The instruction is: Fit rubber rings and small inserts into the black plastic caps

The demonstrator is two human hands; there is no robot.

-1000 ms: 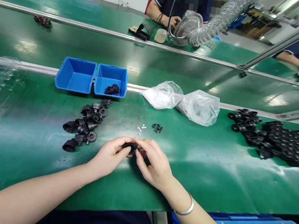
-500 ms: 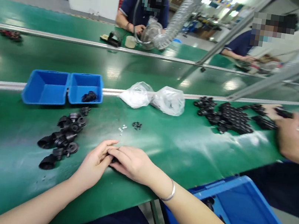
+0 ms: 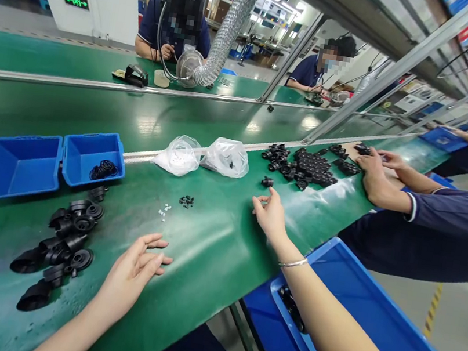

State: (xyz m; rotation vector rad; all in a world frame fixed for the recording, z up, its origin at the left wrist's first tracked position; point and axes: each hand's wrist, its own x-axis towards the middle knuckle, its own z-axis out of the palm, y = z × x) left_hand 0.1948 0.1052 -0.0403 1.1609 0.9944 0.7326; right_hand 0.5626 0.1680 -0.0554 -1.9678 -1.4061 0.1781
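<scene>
My left hand (image 3: pixel 136 266) hovers over the green table (image 3: pixel 203 265) with its fingers apart and nothing in them. To its left lie several black plastic fittings (image 3: pixel 70 239), some with funnel-shaped ends. Farther right, my right hand (image 3: pixel 271 213) is open, its fingertips just short of a single black plastic part (image 3: pixel 267 181). Beyond that part spreads a large group of similar black parts (image 3: pixel 312 166). Between and beyond my hands are a small heap of tiny black pieces (image 3: pixel 187 201) and a few tiny white pieces (image 3: pixel 164 210).
Two joined blue bins (image 3: pixel 19 167) stand at the left, the smaller holding black rings (image 3: pixel 104 169). Two clear plastic bags (image 3: pixel 225 158) lie by the metal rail. A large blue crate (image 3: pixel 371 313) sits below my right arm. A co-worker's hands (image 3: pixel 378 170) work at the right.
My hands were together around a small dark part; they have separated. The right hand moved right and forward, and a black part now stands beyond it. The view has turned right.
</scene>
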